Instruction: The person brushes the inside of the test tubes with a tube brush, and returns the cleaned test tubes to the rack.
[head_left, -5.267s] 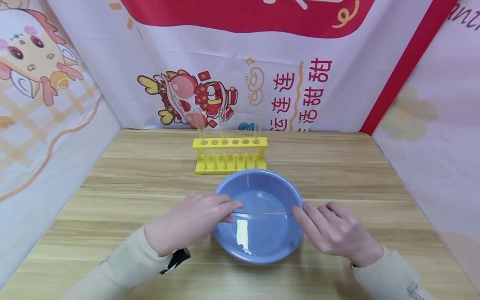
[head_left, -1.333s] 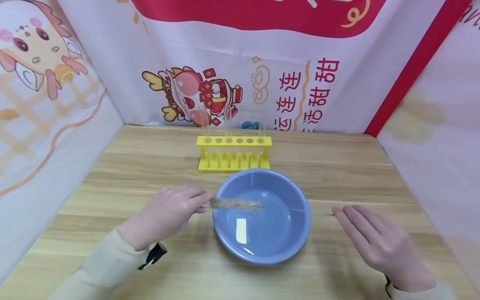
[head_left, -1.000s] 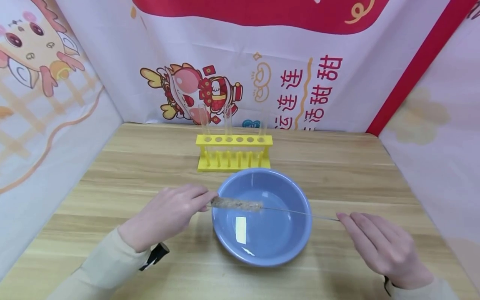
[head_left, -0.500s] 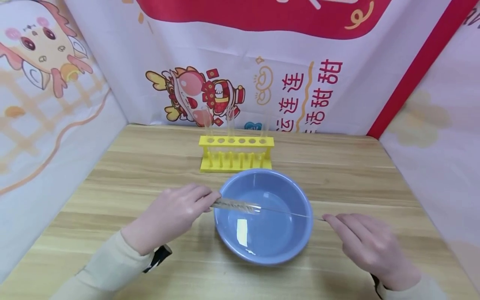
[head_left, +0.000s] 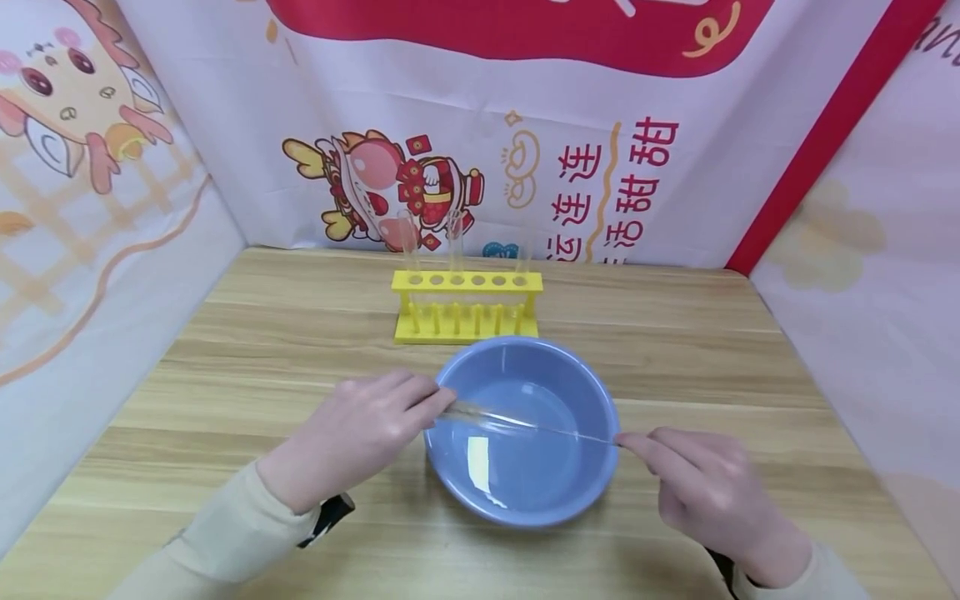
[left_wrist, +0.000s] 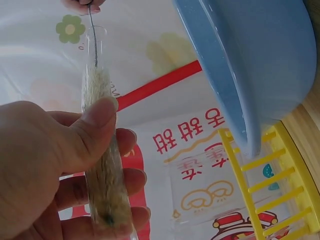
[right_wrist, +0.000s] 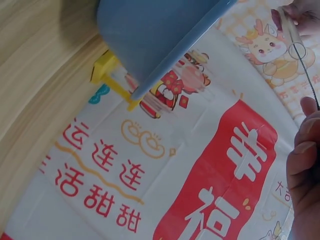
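My left hand (head_left: 360,437) holds a clear glass test tube (left_wrist: 102,172) near its closed end, thumb on one side and fingers on the other. A pale-bristled test tube brush (left_wrist: 95,82) sits inside the tube, its twisted wire handle (head_left: 573,433) running out of the mouth. My right hand (head_left: 708,492) pinches the far end of that wire. Tube and brush lie nearly level above a blue basin (head_left: 525,500), tilted slightly down toward the right. In the right wrist view only part of the right hand (right_wrist: 305,165) shows, at the edge.
Behind the basin stands a yellow test tube rack (head_left: 467,282) with upright glass tubes (head_left: 456,242) in some of its holes. The wooden table (head_left: 660,325) is bounded by a printed cloth backdrop (head_left: 247,150) at the back and sides.
From one second ago, my right hand has moved left toward the basin's rim, pushing the brush deeper into the tube. My left hand has shifted slightly right. The basin and rack stay put.
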